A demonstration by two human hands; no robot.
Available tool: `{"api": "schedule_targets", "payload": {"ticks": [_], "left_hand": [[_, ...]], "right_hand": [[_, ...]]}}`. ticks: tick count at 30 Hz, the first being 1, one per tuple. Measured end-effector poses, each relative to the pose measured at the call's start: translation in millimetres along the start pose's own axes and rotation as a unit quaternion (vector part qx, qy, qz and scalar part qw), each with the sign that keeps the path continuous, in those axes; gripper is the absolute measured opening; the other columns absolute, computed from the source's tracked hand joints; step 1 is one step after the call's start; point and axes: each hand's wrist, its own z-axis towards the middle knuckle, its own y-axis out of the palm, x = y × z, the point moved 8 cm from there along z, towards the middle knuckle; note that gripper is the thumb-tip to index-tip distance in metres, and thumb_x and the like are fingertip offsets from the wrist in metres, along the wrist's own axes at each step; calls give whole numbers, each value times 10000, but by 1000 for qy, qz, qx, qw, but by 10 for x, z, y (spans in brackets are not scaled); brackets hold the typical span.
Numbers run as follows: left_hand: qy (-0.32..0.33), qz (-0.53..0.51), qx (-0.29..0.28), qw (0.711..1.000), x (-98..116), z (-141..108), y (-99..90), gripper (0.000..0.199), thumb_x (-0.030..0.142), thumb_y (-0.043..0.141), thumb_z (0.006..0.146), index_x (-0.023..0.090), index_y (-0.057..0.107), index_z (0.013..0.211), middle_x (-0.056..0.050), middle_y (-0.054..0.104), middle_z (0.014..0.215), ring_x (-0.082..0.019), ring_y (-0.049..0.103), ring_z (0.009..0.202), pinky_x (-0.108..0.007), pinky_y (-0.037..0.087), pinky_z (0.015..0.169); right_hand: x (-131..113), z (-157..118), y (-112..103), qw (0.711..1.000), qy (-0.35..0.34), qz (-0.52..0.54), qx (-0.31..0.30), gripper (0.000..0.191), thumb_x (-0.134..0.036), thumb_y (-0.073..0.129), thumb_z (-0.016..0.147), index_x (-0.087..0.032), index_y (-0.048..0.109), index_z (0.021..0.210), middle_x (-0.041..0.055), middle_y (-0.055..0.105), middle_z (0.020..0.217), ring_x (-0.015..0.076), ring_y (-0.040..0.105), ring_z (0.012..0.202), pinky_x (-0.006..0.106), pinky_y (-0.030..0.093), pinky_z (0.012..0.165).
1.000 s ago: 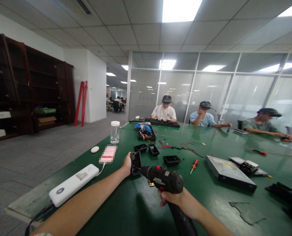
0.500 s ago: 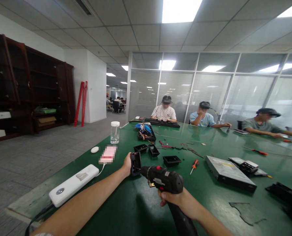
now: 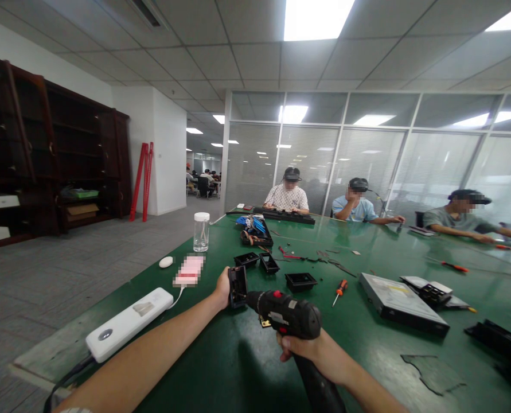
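Observation:
My left hand (image 3: 223,288) holds a black rectangular plastic frame (image 3: 238,285) by its left side, its open face turned toward the right. Wrapped round the handle of a black cordless drill (image 3: 287,314) is my right hand (image 3: 307,349). The drill points left, and its front end is at the frame's right edge; whether the tip touches inside is hidden. Behind them lie similar black frames (image 3: 300,281), two of them (image 3: 246,260) side by side. An orange and black screwdriver (image 3: 340,291) rests to the right of the drill.
On the green table (image 3: 203,367), a white power bank (image 3: 129,324), a clear jar (image 3: 201,232) and a white round lid (image 3: 166,262) stand left. A metal disc drive (image 3: 404,303) and a glass-like shard (image 3: 433,373) lie right. A black tray (image 3: 261,232) holds wires. Three people sit beyond.

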Motion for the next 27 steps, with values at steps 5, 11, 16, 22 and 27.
{"api": "schedule_targets", "payload": {"ticks": [5,11,16,22,27], "left_hand": [[24,7,-34,999,35,-2,54,304,390,386,731,142,529,628,-10,526,496,-135,498,417,-257,396,466],[21,14,-39,999,26,9,56,306,390,376,728,148,517,603,-15,521,485,-139,496,413,-264,398,467],[20,12,-33,999,25,4,47,312,392,374,731,147,521,606,-11,515,479,-136,489,403,-262,394,458],[18,12,-26,999,22,-5,36,303,394,396,723,147,526,603,-2,507,470,-132,484,391,-261,394,460],[27,7,-23,999,31,6,21,294,384,405,723,146,528,603,6,505,465,-124,479,388,-250,391,454]], "right_hand": [[-11,-4,11,1000,-7,10,-3,356,-385,588,678,-131,541,922,12,474,726,130,502,618,324,467,654],[29,-9,-1,1000,-7,11,-5,324,-361,583,695,-129,533,916,12,476,730,134,521,620,337,458,669],[30,0,-1,1000,-7,12,-4,350,-383,583,688,-128,535,923,13,482,731,139,520,625,336,463,665],[-3,2,9,1000,-11,22,-6,338,-371,592,683,-136,533,918,5,469,722,130,509,613,333,466,657],[8,1,3,1000,-5,9,-7,369,-390,589,678,-137,539,942,12,479,726,134,510,616,327,468,647]]}}
